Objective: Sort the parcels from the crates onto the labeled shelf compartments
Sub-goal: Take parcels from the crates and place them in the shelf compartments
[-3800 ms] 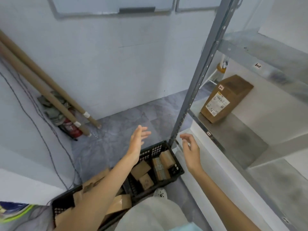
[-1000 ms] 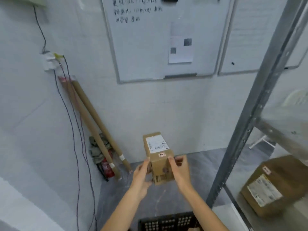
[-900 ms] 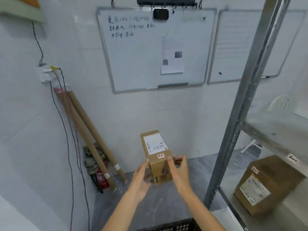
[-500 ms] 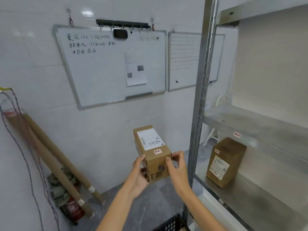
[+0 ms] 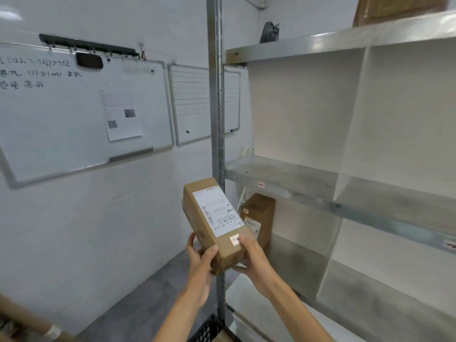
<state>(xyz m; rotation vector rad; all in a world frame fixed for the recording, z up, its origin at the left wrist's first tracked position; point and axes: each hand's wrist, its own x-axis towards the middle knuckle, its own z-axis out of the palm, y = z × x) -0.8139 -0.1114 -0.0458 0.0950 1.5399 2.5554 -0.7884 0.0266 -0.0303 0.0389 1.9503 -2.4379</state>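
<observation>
- White wall [image 5: 74,230] ahead, carrying a big whiteboard [image 5: 74,119] with handwriting and a pinned sheet, and a smaller lined board [image 5: 192,104] just beside it.
- Grey floor [image 5: 138,307] below, with cardboard tubes [image 5: 22,317] in the bottom-left corner.
- Metal shelf unit on the right, its post [image 5: 217,95] running top to bottom. A pale divider [image 5: 352,114] splits the levels into compartments, and there's a small tag [image 5: 261,185] on the front edge.
- Left hand [image 5: 199,265] and right hand [image 5: 254,260] both grasp the parcel [image 5: 214,223] at its near end. It's tilted in the air in front of the post, label up.
- Second parcel [image 5: 259,218] stands in the lower left compartment.
- Black crate [image 5: 207,330] peeks in at the bottom edge.
</observation>
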